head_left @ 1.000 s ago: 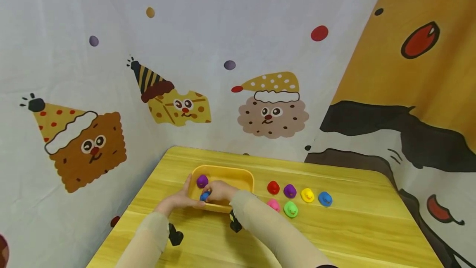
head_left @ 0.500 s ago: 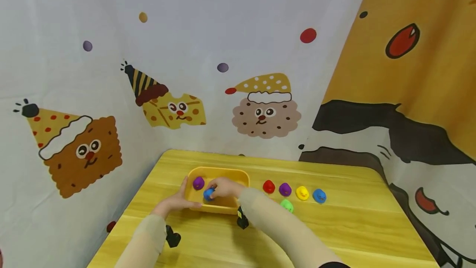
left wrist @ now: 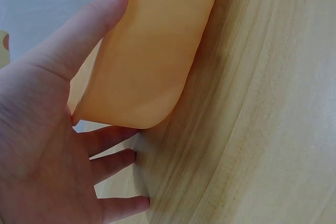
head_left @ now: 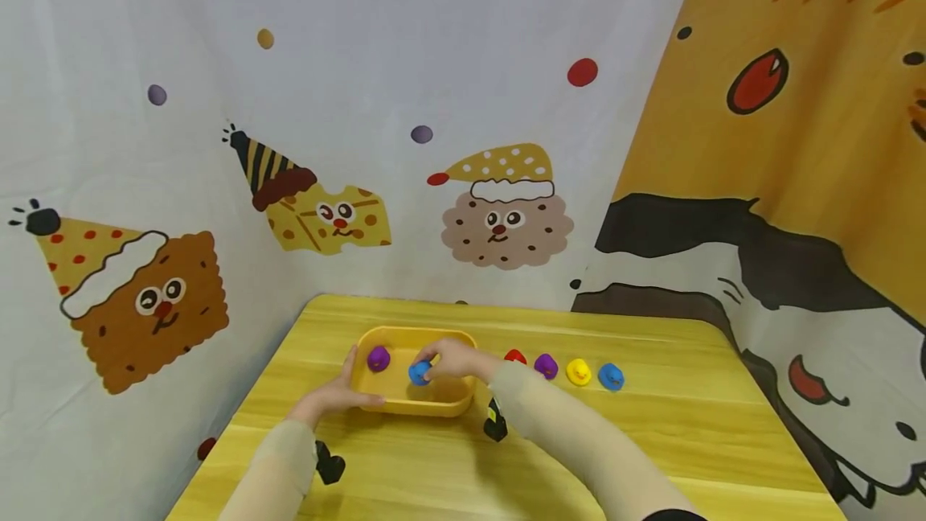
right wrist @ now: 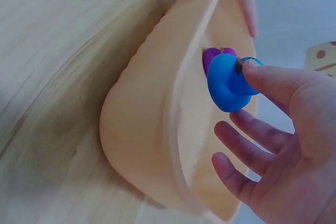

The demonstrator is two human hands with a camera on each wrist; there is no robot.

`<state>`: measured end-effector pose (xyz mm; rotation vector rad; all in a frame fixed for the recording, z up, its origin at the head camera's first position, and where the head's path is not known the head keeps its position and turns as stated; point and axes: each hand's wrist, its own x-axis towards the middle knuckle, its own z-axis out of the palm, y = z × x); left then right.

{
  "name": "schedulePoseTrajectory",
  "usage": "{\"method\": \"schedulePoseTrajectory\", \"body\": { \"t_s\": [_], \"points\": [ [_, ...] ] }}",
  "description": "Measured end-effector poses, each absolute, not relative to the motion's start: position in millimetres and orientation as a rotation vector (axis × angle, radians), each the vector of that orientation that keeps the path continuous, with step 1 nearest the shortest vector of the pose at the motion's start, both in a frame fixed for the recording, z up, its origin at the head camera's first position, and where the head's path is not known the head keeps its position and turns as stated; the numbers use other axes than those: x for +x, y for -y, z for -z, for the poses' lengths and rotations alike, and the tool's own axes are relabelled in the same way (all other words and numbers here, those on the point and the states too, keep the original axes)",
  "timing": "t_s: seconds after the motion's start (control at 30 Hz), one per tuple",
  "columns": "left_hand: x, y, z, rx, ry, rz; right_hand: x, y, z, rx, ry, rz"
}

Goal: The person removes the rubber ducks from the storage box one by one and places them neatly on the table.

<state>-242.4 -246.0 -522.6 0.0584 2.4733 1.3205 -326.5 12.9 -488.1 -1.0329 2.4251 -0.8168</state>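
Note:
My left hand (head_left: pixel 333 396) spreads around the left end of a yellow-orange tray (head_left: pixel 434 408). In the left wrist view its thumb lies along the rim of the tray (left wrist: pixel 152 51), while the other fingers stretch straight past the corner. My right hand (head_left: pixel 457 358) pinches a blue rubber duck (head_left: pixel 418 373) over the tray's middle. Seen from the right wrist, the thumb presses on the head end of the blue duck (right wrist: pixel 224 82), above the rim. A purple rubber duck (head_left: pixel 379 358) sits in the tray's left part, partly covered in that wrist view.
Right of the tray, a red duck (head_left: pixel 515 356), another purple duck (head_left: pixel 546 367), a yellow duck (head_left: pixel 578 372) and another blue duck (head_left: pixel 611 377) stand in a row on the wooden table (head_left: pixel 405 473). My right sleeve (head_left: pixel 579 432) partly covers the red one. A printed cloth (head_left: pixel 347 38) hangs behind.
The right hand has carried the blue duck rightward and up from the tray's left front. The left hand stays at the tray. Pink and green ducks are now hidden behind the right arm.

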Motion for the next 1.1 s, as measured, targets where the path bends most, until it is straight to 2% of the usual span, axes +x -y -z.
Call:
{"method": "schedulePoseTrajectory", "body": {
  "t_s": [0.33, 0.67, 0.97, 1.1],
  "points": [
    [-242, 247, 525, 0.100, -2.453, -1.365, -324, -44, 479, -1.020, -2.368, 0.942],
    [-257, 257, 546, 0.012, -2.419, -1.374, -323, -70, 474, -1.060, -2.381, 1.013],
    [-243, 246, 522, 0.018, -2.449, -1.309, -316, -96, 467, -0.998, -2.428, 1.043],
    [-249, 252, 530, 0.009, -2.440, -1.306, -316, -106, 466, -1.025, -2.439, 1.051]
  ]
}}
